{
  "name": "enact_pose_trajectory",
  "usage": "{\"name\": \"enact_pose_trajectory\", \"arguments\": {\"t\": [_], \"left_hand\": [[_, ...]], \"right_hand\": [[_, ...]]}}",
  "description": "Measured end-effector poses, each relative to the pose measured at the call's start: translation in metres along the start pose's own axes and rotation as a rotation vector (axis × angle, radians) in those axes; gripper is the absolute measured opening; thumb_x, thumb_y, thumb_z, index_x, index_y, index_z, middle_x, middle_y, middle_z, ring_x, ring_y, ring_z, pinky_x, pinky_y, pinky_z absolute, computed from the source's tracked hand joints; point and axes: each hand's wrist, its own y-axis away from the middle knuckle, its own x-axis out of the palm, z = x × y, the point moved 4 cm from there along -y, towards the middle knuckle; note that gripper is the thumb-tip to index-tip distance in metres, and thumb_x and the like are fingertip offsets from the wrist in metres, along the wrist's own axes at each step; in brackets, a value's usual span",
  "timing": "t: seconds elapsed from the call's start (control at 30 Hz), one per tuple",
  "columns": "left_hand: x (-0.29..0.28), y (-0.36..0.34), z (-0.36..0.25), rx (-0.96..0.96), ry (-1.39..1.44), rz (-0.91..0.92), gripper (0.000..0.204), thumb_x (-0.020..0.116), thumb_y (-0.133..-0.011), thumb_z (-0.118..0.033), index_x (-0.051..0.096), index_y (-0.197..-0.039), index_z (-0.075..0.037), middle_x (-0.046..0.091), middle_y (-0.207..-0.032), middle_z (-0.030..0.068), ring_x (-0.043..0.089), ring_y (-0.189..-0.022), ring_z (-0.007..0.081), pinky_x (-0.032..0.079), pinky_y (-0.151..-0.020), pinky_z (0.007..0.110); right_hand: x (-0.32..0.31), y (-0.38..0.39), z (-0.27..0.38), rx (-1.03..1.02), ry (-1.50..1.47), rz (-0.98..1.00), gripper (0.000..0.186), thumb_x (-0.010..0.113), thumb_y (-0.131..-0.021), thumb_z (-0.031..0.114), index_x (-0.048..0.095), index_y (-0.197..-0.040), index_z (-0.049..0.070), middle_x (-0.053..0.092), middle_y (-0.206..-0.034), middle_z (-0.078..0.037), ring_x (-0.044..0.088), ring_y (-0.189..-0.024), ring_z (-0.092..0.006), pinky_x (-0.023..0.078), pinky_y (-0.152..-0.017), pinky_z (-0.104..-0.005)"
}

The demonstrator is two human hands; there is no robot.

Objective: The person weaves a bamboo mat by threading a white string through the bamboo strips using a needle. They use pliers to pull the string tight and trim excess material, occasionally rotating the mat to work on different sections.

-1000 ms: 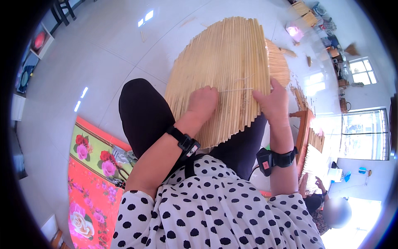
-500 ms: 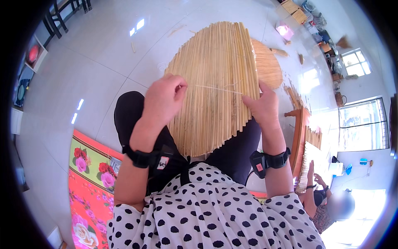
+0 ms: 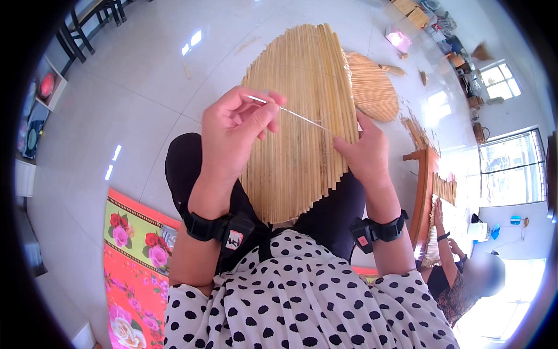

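In the head view I see the stick panel (image 3: pixel 290 168) across the dark-trousered thighs (image 3: pixel 185 160), jutting past their knee-side edge, between the hands: the right hand (image 3: pixel 370 148) grips its right edge, while the left hand (image 3: pixel 226 131) pinches a white strand (image 3: pixel 302 118) over its left side. I make out a white label (image 3: pixel 234 239) on the left wrist device (image 3: pixel 243 225) and a reddish one on the right.

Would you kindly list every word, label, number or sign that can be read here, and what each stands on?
Left-wrist black device: white label with a dark mark, which I won't copy out.
Right-wrist black device: small reddish label, its mark too small to read.
I can make out no lettering on the slat panel or floral mat.
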Motion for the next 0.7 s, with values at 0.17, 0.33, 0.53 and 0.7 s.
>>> {"name": "enact_pose_trajectory", "arguments": {"t": [0.17, 0.33, 0.53, 0.7], "left_hand": [[0.035, -0.005, 0.015, -0.169, 0.332, 0.029, 0.012, 0.054, -0.097, -0.017, 0.051, -0.100, -0.006, 0.066, -0.080, 0.0107, 0.062, -0.060, 0.0140, 0.053, -0.057, 0.026], [0.049, -0.025, 0.007, -0.148, 0.164, 0.086, 0.017, 0.052, -0.098, -0.020, 0.053, -0.094, -0.004, 0.060, -0.073, 0.0064, 0.058, -0.056, 0.0134, 0.050, -0.055, 0.025], [0.031, -0.085, -0.054, 0.146, 0.259, -0.059, 0.018, 0.055, -0.097, -0.017, 0.060, -0.099, 0.000, 0.053, -0.068, 0.0023, 0.048, -0.054, 0.0092, 0.041, -0.052, 0.023], [0.023, -0.092, -0.109, 0.236, 0.141, -0.034, 0.018, 0.054, -0.097, -0.015, 0.058, -0.088, 0.000, 0.051, -0.062, 0.0019, 0.046, -0.049, 0.0097, 0.040, -0.048, 0.023]], "right_hand": [[-0.001, 0.000, 0.002, -0.027, 0.033, -0.023, 0.058, 0.070, -0.068, 0.014, 0.057, -0.123, 0.000, 0.070, -0.084, -0.018, 0.069, -0.078, -0.0277, 0.054, -0.075, -0.0354], [-0.001, 0.000, 0.002, 0.011, 0.065, -0.033, 0.060, 0.071, -0.066, 0.015, 0.058, -0.122, 0.000, 0.070, -0.085, -0.018, 0.069, -0.079, -0.0300, 0.054, -0.076, -0.0364], [-0.007, -0.010, -0.013, 0.059, 0.129, -0.103, 0.058, 0.070, -0.068, 0.016, 0.060, -0.124, 0.004, 0.071, -0.087, -0.018, 0.070, -0.080, -0.0248, 0.054, -0.074, -0.0337], [-0.005, -0.020, 0.013, -0.071, 0.130, -0.101, 0.058, 0.070, -0.068, 0.016, 0.060, -0.124, 0.005, 0.070, -0.093, -0.019, 0.070, -0.082, -0.0276, 0.054, -0.076, -0.0341]]}}
